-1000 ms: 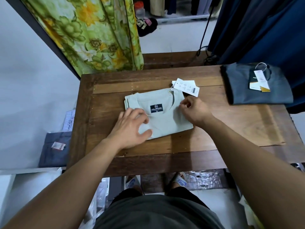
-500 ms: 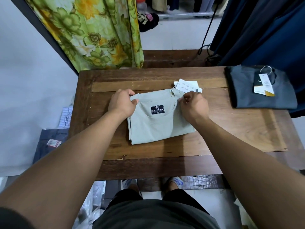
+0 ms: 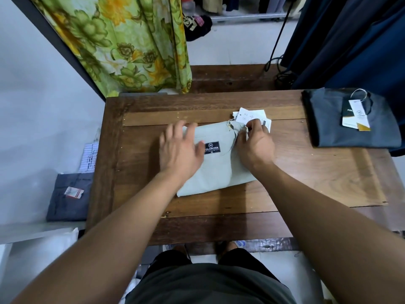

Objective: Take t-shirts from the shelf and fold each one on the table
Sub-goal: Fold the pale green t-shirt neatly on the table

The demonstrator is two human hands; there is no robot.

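t-shirt (image 3: 215, 170), pale green and already folded into a compact rectangle, is lying near the middle of the wooden table (image 3: 317, 183), its dark neck label facing up. half a second ago the left hand (image 3: 178, 153) was gripping the shirt's far-left corner with curled fingers; now it is letting go and flattening out, blurred with motion, over the left half of the shirt. that is suggesting the fold itself is done and the person is only smoothing and squaring it. its fingers are lying straight and slightly spread, holding nothing, with the tips reaching the shirt's far-left edge and the thumb pointing toward the label; whether the palm is pressing the cloth or just skimming above it, i cannot tell. further right, the right hand (image 3: 255, 145) is sitting at the shirt's far-right corner, much where it was a moment back, but its fingertips are now working at the collar edge, curled in and pinching the cloth or the tag string just beside the white hang tags (image 3: 249, 116), which are lying on the table just beyond the shirt. well to the right of the shirt, a folded dark grey t-shirt (image 3: 350, 121) with its own tag is resting at the table's far-right corner, apparently finished.
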